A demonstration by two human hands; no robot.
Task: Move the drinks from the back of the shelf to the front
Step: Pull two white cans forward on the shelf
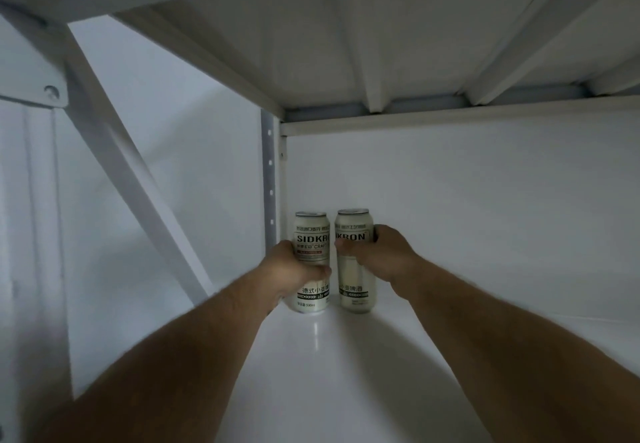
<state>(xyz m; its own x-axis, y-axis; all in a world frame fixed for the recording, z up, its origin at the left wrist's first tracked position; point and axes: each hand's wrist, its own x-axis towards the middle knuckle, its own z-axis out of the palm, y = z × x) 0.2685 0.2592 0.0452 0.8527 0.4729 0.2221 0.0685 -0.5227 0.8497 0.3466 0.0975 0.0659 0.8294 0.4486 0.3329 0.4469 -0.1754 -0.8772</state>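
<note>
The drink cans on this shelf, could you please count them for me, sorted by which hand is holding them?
Cans gripped by the left hand: 1, the left can
Cans gripped by the right hand: 1, the right can
Cans not held: 0
Total: 2 cans, both upright at the back of the white shelf.

A storeroom or stockroom, by the look: bare white metal shelf (311, 373), perforated upright (269, 179), diagonal brace (131, 179), plain white walls.
</note>
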